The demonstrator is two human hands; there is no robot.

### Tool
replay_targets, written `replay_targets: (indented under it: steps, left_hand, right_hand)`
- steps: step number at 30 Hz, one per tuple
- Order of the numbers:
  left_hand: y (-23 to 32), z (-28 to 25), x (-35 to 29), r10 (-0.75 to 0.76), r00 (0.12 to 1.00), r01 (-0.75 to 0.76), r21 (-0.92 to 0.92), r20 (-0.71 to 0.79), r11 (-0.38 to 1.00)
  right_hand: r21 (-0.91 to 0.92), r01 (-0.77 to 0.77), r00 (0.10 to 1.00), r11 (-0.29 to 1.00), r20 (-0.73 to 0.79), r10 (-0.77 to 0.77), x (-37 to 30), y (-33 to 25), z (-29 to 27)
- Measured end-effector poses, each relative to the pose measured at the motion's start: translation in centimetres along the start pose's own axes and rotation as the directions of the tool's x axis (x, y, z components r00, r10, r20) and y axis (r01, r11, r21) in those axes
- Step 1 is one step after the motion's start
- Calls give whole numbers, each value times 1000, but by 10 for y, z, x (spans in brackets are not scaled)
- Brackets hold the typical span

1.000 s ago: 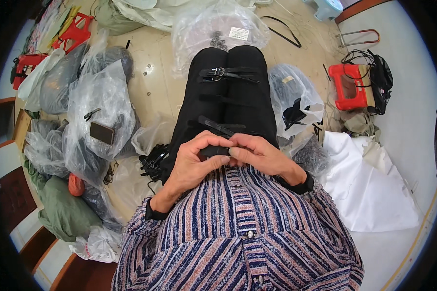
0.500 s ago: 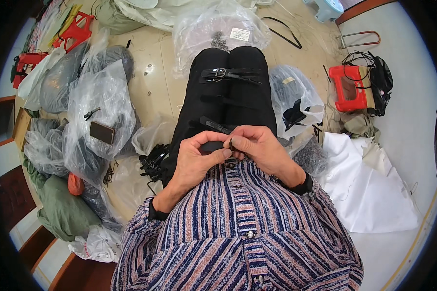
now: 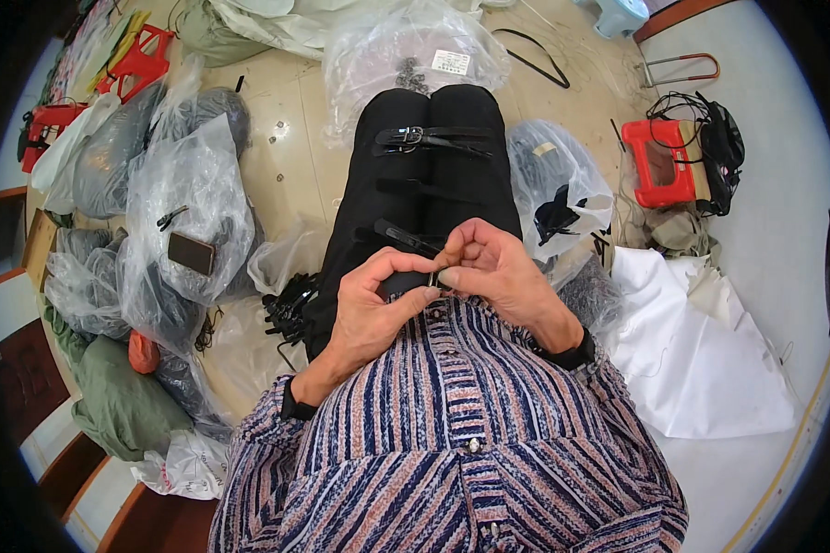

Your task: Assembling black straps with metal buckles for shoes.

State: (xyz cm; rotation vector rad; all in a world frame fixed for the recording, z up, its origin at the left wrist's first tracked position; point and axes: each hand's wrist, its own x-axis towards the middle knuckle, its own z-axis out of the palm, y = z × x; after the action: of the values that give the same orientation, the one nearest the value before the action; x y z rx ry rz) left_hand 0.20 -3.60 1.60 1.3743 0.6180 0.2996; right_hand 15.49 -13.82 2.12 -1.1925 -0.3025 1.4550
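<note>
Blk straps (image 3: pixel 408 238) on lap (image 3: pixel 392 210), small pc (image 3: pixel 435 277) btwn hands (image 3: pixel 367 302)

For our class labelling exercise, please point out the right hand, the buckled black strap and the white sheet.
Right hand (image 3: pixel 502 280), head view: middle of the hand.
Buckled black strap (image 3: pixel 412 137), head view: its metal buckle.
White sheet (image 3: pixel 696 355), head view: its broad middle.

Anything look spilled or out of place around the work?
Small bits lie scattered on the floor left of the black trousers, perhaps dropped. A curved black strap also lies loose there, ahead and right, apart from the buckled strap on the lap.
</note>
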Motion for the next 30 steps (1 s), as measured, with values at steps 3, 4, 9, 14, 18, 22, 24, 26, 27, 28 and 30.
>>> replay_targets:
  steps: [3,4,9,14,18,22,24,26,27,28,30]
  left_hand:
    - [3,0,0,-3,1000,2,45,24,999]
    - [4,0,0,-19,1000,17,65,23,998]
    - [4,-2,1,81,996,-83,136,20,987]
    - [3,2,1,26,999,-22,155,-28,988]
    - [7,5,2,-137,989,137,-3,-48,991]
    - [4,6,1,-200,979,194,-127,-36,973]
    - [2,7,0,-191,981,184,-138,-36,973]
    - [2,8,-1,-181,983,174,-146,-38,974]
    - [2,8,-1,-179,983,173,-132,-38,976]
    - [1,9,-1,-178,984,173,-121,-32,978]
    - [0,9,0,-140,990,137,-90,-27,986]
  right_hand:
    - [-58,0,997,998,79,5,-1,-2,-1]
    - [-81,20,995,997,100,-12,0,0,-1]
    - [1,-40,989,999,143,39,0,0,-2]
    - [-122,90,991,988,108,-77,-2,1,8]
    - [-146,105,992,984,83,-94,0,5,6]
    - [-147,39,998,988,48,-32,-1,2,7]
    - [-144,18,1000,989,25,-14,-1,2,7]
    - [-77,-10,999,997,34,13,0,3,6]
    - [-77,-9,999,997,35,12,1,4,5]
    - [-8,-40,999,999,36,41,2,4,4]
    - [61,-71,997,996,35,69,3,6,0]
